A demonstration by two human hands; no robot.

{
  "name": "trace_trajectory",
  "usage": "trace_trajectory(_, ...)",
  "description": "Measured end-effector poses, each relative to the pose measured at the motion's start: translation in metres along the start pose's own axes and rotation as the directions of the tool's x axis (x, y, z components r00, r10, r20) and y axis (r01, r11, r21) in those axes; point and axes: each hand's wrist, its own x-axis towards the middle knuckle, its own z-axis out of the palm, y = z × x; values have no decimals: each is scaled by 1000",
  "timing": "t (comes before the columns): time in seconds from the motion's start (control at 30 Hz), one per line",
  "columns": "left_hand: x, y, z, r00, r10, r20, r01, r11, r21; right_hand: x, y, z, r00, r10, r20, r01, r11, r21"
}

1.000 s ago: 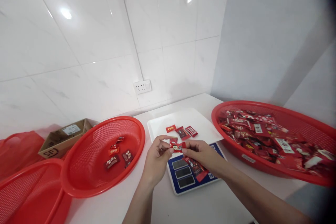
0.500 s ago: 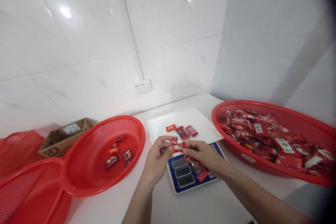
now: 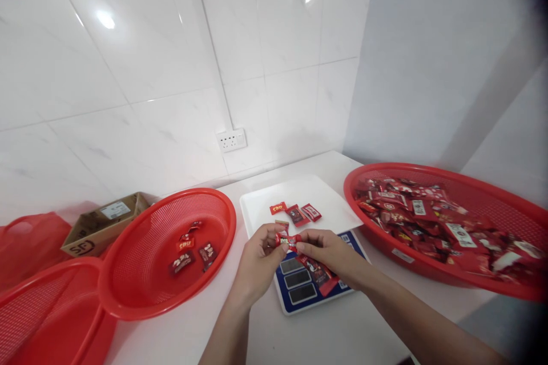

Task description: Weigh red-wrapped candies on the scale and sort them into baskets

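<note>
Over the front of a digital scale (image 3: 297,279), my left hand (image 3: 259,259) and my right hand (image 3: 331,254) meet, both pinching one small red candy packet (image 3: 287,241) by its ends. Under the fingers of my right hand hangs a larger dark red candy packet (image 3: 319,276), over the scale's blue panel. Another small wrapped piece (image 3: 281,226) shows just behind the left fingertips; whether it is held I cannot tell. On the scale's white pan (image 3: 261,197) lie an orange-red packet (image 3: 278,207), a dark red packet (image 3: 295,215) and a red-and-white packet (image 3: 311,212).
A big red basket (image 3: 398,251) heaped with wrapped sweets stands at the right. To the left, a red basket (image 3: 141,228) holds several packets, overlapping another red basket (image 3: 81,348). Behind them are a cardboard box (image 3: 105,225) and a red bag (image 3: 34,239). A tiled wall with a socket (image 3: 232,140) backs the table.
The small packet between my fingertips has bent and bunched up, with my hands slightly closer together. The packets on the pan and in the baskets stay put.
</note>
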Motion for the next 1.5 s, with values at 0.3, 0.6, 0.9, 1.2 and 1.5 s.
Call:
trace_trajectory(0.3, 1, -3, 3, 999, 12, -32, -13, 1000, -15, 3, -3, 2, 999, -39, -38, 35, 995, -98)
trace_trajectory(0.6, 1, -4, 1, 1000, 3, -8, -2, 1000, 15, 3, -4, 2, 997, -51, -65, 41, 988, -148)
trace_trajectory(0.9, 2, -5, 7, 1000, 6, -30, -7, 999, -35, 1, -3, 1, 989, -127, -72, 99, 944, -314)
trace_trajectory(1.2, 4, -11, 9, 998, 29, -63, -39, 986, -162, 0, -10, 0, 991, -109, -72, 83, 953, -292)
trace_trajectory(1.5, 9, -20, 6, 995, 48, -92, -49, 999, -15, 4, -7, -11, 980, -130, -149, 87, 960, -266)
